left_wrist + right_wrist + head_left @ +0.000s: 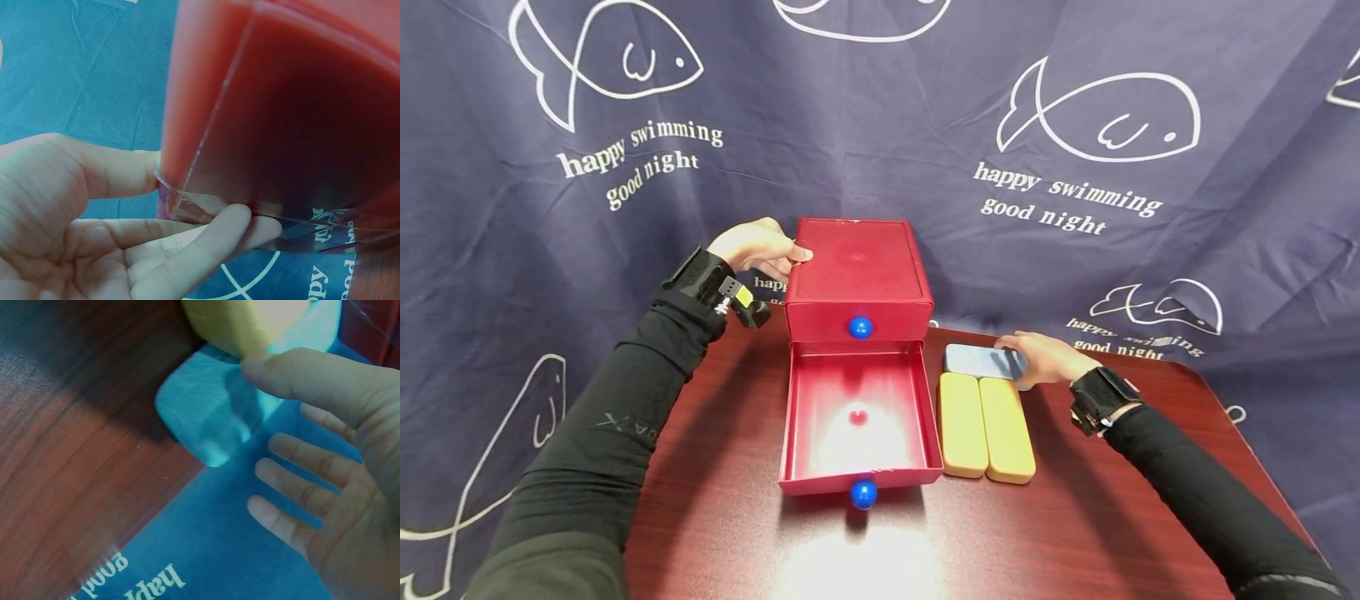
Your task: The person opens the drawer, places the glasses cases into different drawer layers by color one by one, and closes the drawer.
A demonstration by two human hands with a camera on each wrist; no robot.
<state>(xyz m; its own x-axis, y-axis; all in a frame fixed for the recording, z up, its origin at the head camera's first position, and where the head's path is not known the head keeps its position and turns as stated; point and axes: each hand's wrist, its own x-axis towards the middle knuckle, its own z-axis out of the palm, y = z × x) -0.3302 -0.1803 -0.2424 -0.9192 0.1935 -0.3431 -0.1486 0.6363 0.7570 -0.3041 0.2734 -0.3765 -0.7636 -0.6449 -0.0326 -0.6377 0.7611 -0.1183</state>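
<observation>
A red two-drawer box (pixel 857 271) stands at the back of the table. Its upper drawer is closed, with a blue knob (pixel 860 327). The lower drawer (pixel 857 417) is pulled out and looks empty; its own blue knob (pixel 862 493) points at me. My left hand (pixel 760 247) grips the box's top left corner, thumb on the top edge. In the left wrist view the hand's (pixel 75 219) thumb and fingers touch the box (pixel 281 112). My right hand (pixel 1037 357) lies open at the right end of a blue-grey case (pixel 981 361); its (pixel 312 487) fingers are spread beside the case (pixel 212 412).
Two yellow cases (pixel 961 423) (pixel 1006 427) lie side by side right of the open drawer, in front of the blue-grey case. The dark wooden table (pixel 715 517) ends close to the right. A navy cloth (pixel 1150 83) with fish drawings hangs behind.
</observation>
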